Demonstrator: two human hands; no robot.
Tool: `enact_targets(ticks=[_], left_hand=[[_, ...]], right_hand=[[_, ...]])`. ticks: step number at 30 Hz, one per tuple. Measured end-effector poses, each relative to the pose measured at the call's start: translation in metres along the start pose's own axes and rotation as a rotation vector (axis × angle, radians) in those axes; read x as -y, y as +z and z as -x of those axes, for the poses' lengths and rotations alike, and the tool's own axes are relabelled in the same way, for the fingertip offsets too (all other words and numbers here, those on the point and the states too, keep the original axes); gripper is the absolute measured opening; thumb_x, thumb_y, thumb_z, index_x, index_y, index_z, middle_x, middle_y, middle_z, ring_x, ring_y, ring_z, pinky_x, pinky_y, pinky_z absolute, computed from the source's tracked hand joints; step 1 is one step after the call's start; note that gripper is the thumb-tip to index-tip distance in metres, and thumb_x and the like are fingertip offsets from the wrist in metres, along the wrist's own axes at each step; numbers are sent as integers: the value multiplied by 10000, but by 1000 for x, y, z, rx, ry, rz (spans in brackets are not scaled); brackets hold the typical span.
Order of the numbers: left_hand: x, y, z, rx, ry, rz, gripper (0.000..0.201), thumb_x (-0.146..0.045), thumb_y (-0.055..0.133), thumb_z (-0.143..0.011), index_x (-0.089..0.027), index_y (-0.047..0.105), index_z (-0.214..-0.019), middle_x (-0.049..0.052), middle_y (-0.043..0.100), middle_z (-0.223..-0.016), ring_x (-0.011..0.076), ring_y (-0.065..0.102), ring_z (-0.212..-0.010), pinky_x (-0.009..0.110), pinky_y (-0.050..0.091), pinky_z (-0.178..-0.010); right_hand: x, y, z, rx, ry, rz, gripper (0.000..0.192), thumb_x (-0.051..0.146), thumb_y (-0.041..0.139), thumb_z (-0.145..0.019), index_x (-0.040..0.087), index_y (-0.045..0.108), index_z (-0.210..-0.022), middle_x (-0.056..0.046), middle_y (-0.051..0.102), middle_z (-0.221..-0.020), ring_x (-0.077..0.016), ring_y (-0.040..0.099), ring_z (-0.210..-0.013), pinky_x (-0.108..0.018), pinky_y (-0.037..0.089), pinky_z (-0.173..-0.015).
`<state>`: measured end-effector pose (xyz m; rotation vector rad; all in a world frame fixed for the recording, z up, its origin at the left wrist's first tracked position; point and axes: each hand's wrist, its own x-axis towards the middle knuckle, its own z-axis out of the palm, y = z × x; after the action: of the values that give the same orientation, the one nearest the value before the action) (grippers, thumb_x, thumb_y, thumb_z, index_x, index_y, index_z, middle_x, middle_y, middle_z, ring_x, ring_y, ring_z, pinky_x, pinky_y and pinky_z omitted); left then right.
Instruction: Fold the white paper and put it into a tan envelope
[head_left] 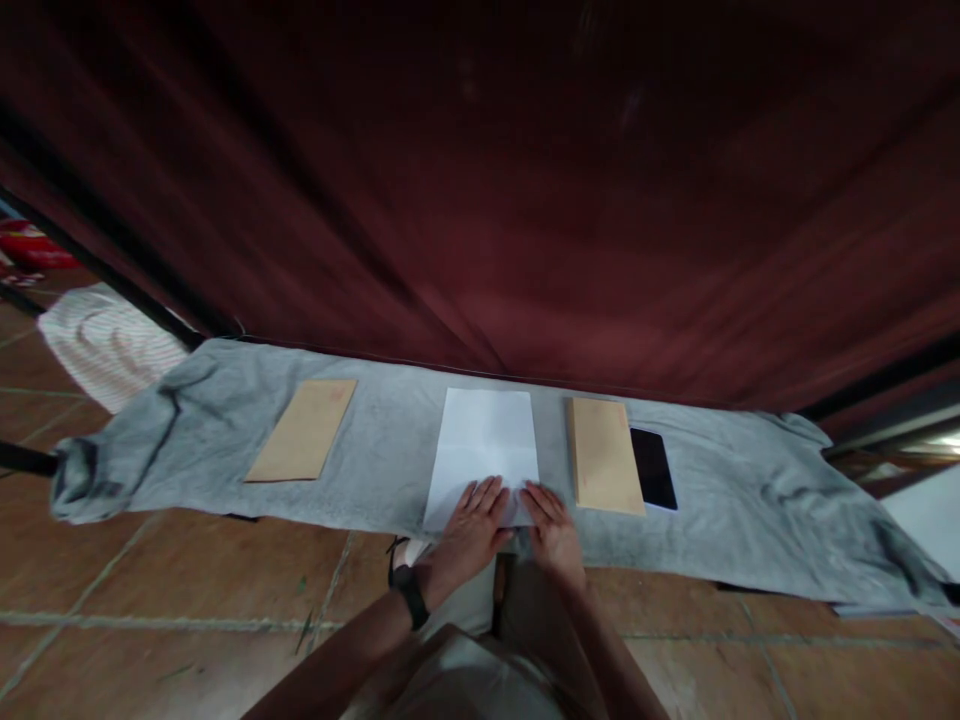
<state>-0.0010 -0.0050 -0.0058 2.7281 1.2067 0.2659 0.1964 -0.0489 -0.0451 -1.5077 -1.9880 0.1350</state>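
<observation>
A white sheet of paper [486, 440] lies on a grey cloth [390, 440] spread over the floor in front of me. My left hand [472, 525] rests flat on the sheet's near edge, fingers slightly apart. Beside it, my right hand [553, 525] presses flat on the sheet's near right corner. Neither hand grips anything. A black watch sits on my left wrist.
One brown envelope [304, 430] lies left of the paper, and a thicker stack of brown envelopes [604, 455] lies right of it. A dark phone [652, 468] sits beside that stack. A dark red curtain [525, 200] hangs behind. Tiled floor [187, 590] surrounds the cloth.
</observation>
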Motion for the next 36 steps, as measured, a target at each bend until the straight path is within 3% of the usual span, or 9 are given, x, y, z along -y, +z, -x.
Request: enact_targets(ticks=[2,6,13,19,24,27,32,34,36], left_hand=[[9,-9,-4,-7,26,97,584,-446,550,-996,-161,477,-1500,157,443,-1596,256,385,-1501,471,349,-1220],[25,-17,-40,-32,16,144,564,-448,409,-1060,-161,420,-1546,141,367,-1643,236,302,-1542,466,297,-1247],[47,18,-103,-70,2,2,529,-469,434,-1051,-272,458,-1541,82,362,-1652,300,286,-1546,565,216,-1253],[87,15,-121,-131,24,-55,531,-507,445,-1038,-304,481,-1528,44,395,-1637,282,327,-1529,521,234,-1256],[124,1,-111,-151,-154,-103,555,-467,396,-1053,-195,480,-1530,126,409,-1619,319,338,-1521,536,259,-1240],[107,9,-100,-176,-201,-106,604,-480,393,-1051,-131,450,-1541,188,371,-1628,346,306,-1532,559,259,-1229],[46,29,-113,-84,179,5,498,-446,363,-1074,-310,433,-1548,21,393,-1640,242,303,-1542,524,178,-1268],[40,29,-129,-75,188,19,487,-439,358,-1077,-292,464,-1530,22,405,-1633,221,329,-1530,484,190,-1272],[49,23,-144,-71,160,18,491,-447,362,-1075,-270,488,-1516,35,419,-1625,215,350,-1519,460,214,-1268]], right_hand=[[3,2,0,17,-14,43,655,16,436,-821,186,568,-1440,-98,606,-1461,-241,533,-1375,-485,449,-1157],[12,4,-1,49,-30,95,653,31,438,-834,172,542,-1463,-99,606,-1463,-236,526,-1381,-480,388,-1200],[19,-7,-8,124,-22,129,659,157,511,-913,194,415,-1564,-104,508,-1557,-263,470,-1429,-476,352,-1219],[22,-5,-9,97,1,136,570,177,524,-944,225,496,-1510,-91,527,-1543,-258,476,-1423,-469,354,-1211],[21,-6,-9,108,-16,127,539,194,512,-968,217,495,-1506,-94,521,-1548,-257,471,-1430,-463,339,-1215],[20,-6,-9,105,-25,133,528,198,491,-981,217,487,-1509,-99,531,-1539,-260,465,-1436,-474,333,-1215],[18,-1,-6,137,-24,166,561,202,498,-970,191,454,-1529,-119,541,-1526,-276,467,-1434,-487,348,-1206],[17,1,-5,135,-27,182,564,222,500,-971,164,450,-1530,-137,526,-1535,-287,462,-1436,-494,355,-1200],[17,2,-4,119,-27,185,565,224,485,-972,162,447,-1532,-137,509,-1551,-285,459,-1438,-490,361,-1195]])
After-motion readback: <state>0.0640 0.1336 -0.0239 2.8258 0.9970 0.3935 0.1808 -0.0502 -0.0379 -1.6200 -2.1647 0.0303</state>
